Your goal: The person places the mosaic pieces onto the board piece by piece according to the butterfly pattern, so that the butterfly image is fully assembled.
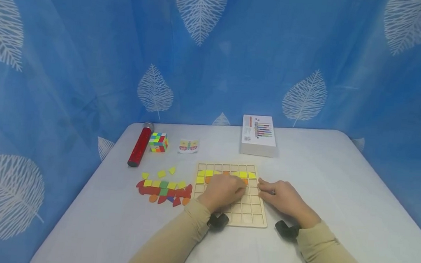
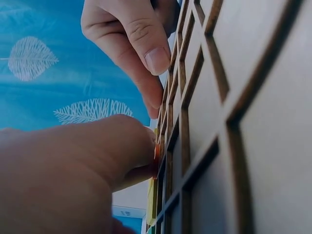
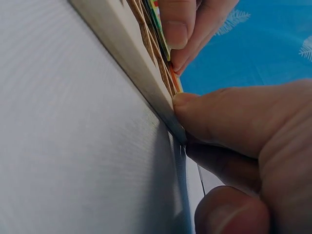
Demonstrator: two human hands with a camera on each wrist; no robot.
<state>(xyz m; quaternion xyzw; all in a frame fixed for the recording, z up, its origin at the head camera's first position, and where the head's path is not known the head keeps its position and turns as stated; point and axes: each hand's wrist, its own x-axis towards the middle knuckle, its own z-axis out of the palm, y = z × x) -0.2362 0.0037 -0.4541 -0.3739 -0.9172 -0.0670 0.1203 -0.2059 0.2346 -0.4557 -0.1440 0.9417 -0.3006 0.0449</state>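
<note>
A square wooden grid board (image 1: pixel 246 220) lies on the table, with yellow tiles (image 1: pixel 243 174) and orange tiles along its far rows. My left hand (image 1: pixel 224 192) reaches over the middle of the board. Its thumb and fingers pinch a small orange tile (image 2: pixel 156 161) down at the grid, mostly covered by the fingertips. On the board's right side, my right hand (image 1: pixel 287 198) grips the edge. In the right wrist view its thumb (image 3: pixel 214 114) lies on the upper rim, with a finger against the side below.
Left of the board lies a pattern of red, yellow, green, blue and orange pieces (image 1: pixel 150 190), with several loose yellow ones beyond. Farther back are a red microphone (image 1: pixel 140 144), a puzzle cube (image 1: pixel 159 142), a picture card (image 1: pixel 188 146) and a white box (image 1: pixel 258 131).
</note>
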